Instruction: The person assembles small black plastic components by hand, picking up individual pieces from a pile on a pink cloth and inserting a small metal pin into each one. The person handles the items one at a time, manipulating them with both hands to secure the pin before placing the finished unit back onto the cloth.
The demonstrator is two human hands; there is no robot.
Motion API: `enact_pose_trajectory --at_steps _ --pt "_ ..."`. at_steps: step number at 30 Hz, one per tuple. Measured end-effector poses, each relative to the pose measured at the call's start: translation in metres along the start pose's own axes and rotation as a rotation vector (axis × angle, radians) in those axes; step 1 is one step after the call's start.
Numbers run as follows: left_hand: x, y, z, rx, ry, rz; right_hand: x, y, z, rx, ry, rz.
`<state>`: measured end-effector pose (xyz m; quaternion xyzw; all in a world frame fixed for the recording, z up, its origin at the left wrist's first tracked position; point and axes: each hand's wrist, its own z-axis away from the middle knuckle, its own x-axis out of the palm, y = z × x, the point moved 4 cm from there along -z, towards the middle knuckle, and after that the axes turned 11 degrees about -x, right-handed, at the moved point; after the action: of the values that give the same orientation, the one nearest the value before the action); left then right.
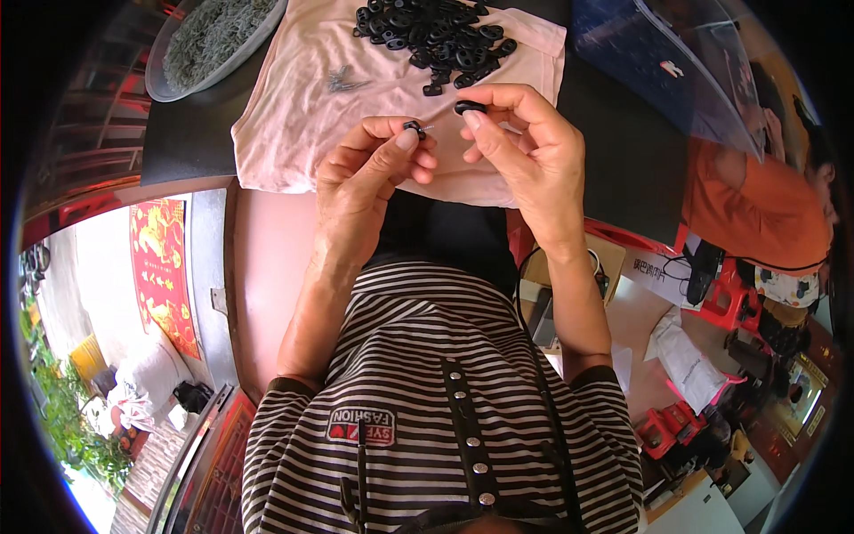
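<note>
Black pile (pixel 436 37) beyond right fingers (pixel 518 98)

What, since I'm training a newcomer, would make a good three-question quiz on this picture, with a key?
1. Multiple choice: on which side of the pink cloth is the bowl of grey pieces?
A) The person's right
B) The person's left
C) The side nearest the person's body

2. True or false: the right hand is holding a black oval piece.

3. Short answer: what sticks out of the black part pinched in the left hand?

Key:
1. B
2. True
3. A thin metal shaft, which looks like a screw
</note>
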<state>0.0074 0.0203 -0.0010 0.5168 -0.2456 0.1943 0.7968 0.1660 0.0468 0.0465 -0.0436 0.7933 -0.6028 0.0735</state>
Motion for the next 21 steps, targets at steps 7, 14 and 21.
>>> enact_pose_trajectory --at_steps 7,14,21 --pt "0.013 0.007 -0.002 0.056 -0.003 -0.066 -0.006 -0.003 0.001 -0.072 -0.05 0.048" --pt "0.017 0.014 -0.003 0.09 0.0 -0.174 -0.008 0.0 0.002 -0.013 -0.028 -0.046" --pt "0.013 0.017 -0.005 0.121 0.006 -0.26 -0.009 0.003 0.001 -0.013 -0.067 -0.015"
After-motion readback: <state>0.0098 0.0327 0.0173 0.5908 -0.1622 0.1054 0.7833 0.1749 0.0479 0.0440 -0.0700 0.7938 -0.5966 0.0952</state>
